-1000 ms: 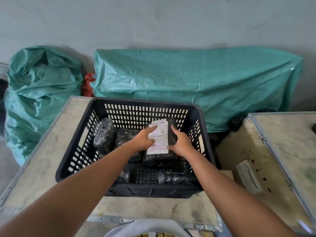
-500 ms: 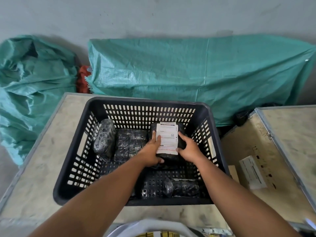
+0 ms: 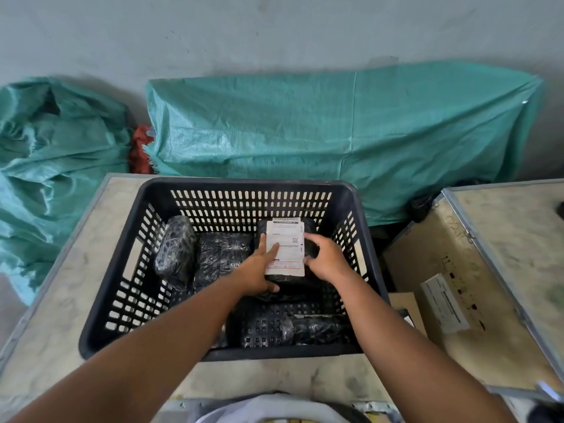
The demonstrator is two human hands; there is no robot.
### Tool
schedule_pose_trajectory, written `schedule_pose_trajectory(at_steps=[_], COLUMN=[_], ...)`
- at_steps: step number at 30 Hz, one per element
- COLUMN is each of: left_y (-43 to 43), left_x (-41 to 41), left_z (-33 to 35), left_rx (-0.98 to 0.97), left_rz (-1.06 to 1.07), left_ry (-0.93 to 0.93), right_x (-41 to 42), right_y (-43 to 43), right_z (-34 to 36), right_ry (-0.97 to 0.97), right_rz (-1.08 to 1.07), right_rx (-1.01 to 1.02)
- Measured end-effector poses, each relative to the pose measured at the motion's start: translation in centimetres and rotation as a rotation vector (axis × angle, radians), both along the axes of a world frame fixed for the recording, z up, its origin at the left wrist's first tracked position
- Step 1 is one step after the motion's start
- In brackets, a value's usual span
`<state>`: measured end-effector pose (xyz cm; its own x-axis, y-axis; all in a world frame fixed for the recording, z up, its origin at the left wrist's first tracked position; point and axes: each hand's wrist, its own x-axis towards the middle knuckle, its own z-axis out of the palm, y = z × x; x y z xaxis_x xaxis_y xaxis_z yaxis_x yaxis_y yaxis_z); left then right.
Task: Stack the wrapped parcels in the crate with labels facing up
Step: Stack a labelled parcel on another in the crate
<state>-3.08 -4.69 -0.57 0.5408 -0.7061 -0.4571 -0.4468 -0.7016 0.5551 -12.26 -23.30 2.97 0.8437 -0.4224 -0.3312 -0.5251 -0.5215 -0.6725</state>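
Sitting on the table (image 3: 76,270), the black slotted crate (image 3: 244,190) holds several parcels wrapped in black film. At its 1 o'clock corner lies the labelled parcel (image 3: 309,227), white shipping label (image 3: 285,245) facing up. The left hand (image 3: 259,274) lies with fingers spread flat across the label's 9 o'clock edge; the right hand (image 3: 326,259) cups the parcel's 3 o'clock side, fingers curled against it. Two more parcels (image 3: 224,254) lie at 10 o'clock, another parcel (image 3: 317,329) at 5 o'clock. Green woven sacks (image 3: 335,132) lean against the wall beyond.
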Motion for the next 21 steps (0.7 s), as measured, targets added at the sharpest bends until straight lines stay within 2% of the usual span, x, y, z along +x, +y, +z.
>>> schedule_pose_trajectory(at_steps=[2, 4, 8, 12, 14, 18, 21], left_y=[0.0, 0.3, 1.8, 2.6, 2.8, 2.9, 2.4], left_x=[-0.2, -0.7, -3.2, -6.0, -7.0, -7.9, -7.9], left_z=[1.9, 4.1, 7.2, 7.0, 6.3, 5.7, 5.6], left_rx=[-0.006, -0.096, -0.288, -0.113, -0.06, -0.03, 0.022], left_rz=[-0.023, 0.008, -0.037, -0.197, -0.219, -0.21, -0.218], left_ry=[-0.05, -0.095, -0.084, 0.146, 0.235, 0.185, 0.093], right_x=[-0.6, -2.0, -6.0, -8.4, -8.9, -9.2, -9.3], right_y=[-0.7, -1.4, -1.2, 0.7, 1.3, 1.2, 1.3], right_z=[2.2, 4.1, 5.9, 5.5, 5.1, 4.7, 4.3], right_ry=[-0.035, -0.024, 0.128, 0.352, 0.394, 0.329, 0.178], right_rz=[0.021, 0.066, 0.24, 0.45, 0.522, 0.492, 0.353], right_rx=[-0.012, -0.004, -0.005, -0.002, -0.028, -0.073, -0.075])
